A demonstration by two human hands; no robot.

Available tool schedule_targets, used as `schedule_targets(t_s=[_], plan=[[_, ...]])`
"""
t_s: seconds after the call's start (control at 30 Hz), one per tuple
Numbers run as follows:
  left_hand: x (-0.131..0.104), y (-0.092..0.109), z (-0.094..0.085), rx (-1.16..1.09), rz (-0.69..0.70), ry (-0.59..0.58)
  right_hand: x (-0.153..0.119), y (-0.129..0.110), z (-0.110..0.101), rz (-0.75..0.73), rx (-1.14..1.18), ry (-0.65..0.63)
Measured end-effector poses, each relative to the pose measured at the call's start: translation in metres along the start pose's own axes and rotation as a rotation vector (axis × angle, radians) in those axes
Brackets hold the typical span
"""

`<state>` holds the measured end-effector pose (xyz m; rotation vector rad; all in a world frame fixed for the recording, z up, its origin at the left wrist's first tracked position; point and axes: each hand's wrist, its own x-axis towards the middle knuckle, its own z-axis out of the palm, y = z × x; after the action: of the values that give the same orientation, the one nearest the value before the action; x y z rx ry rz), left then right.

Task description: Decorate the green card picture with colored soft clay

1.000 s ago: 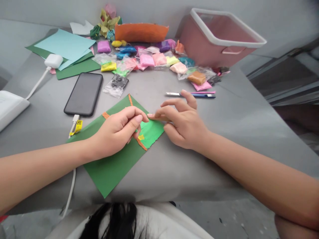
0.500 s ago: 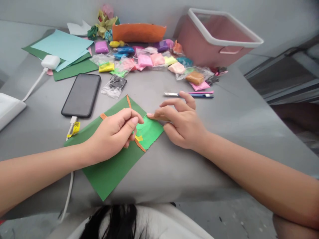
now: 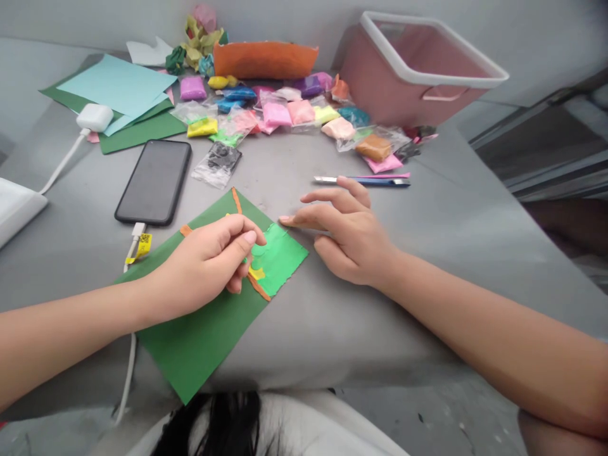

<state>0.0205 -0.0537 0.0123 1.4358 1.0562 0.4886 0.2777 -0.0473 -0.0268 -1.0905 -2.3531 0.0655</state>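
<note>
A dark green sheet of paper point(image 3: 204, 354) lies at an angle on the grey table. Bright green clay point(image 3: 280, 259) is spread flat over its right corner, bordered by a thin orange clay strip point(image 3: 259, 288) with a yellow piece point(image 3: 256, 273) beside it. My left hand point(image 3: 209, 263) rests on the sheet, fingers curled and thumb against the index finger; whatever they pinch is hidden. My right hand point(image 3: 344, 231) has its fingers spread and holds nothing. Its index fingertip is at the sheet's upper right edge, by the green clay; whether it touches is unclear.
A phone point(image 3: 154, 182) on a white cable lies left of the sheet. Bagged clay packets point(image 3: 277, 114) spread across the back, before an orange piece point(image 3: 266, 60). A cutter knife point(image 3: 380, 182) lies beyond my right hand. A pink bin point(image 3: 394, 82) stands back right; coloured paper point(image 3: 118, 85) lies back left.
The green sheet has slid left and towards me, turning slightly, and my left hand has shifted left with it. My right hand has hardly moved.
</note>
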Motion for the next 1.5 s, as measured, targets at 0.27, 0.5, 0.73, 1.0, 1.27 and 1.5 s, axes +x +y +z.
schedule_targets(t_s=[0.27, 0.5, 0.73, 1.0, 1.27, 1.5], plan=[[0.001, 0.003, 0.0, 0.011, -0.008, -0.006, 0.005, 0.002, -0.004, -0.078, 0.104, 0.025], [0.003, 0.0, -0.001, -0.03, -0.004, -0.014, 0.004, -0.003, 0.0, -0.226, 0.167, -0.159], [0.004, 0.001, -0.001, -0.049, -0.004, -0.01, 0.004, -0.003, 0.001, -0.177, 0.178, -0.205], [0.005, 0.001, -0.001, -0.025, -0.001, -0.003, 0.008, 0.007, -0.004, 0.191, 0.832, -0.099], [0.004, 0.001, 0.0, -0.023, 0.004, -0.008, 0.009, 0.001, -0.005, 0.109, 0.585, -0.089], [0.004, 0.001, -0.001, -0.038, 0.012, -0.012, 0.008, 0.003, 0.001, -0.094, 0.338, -0.148]])
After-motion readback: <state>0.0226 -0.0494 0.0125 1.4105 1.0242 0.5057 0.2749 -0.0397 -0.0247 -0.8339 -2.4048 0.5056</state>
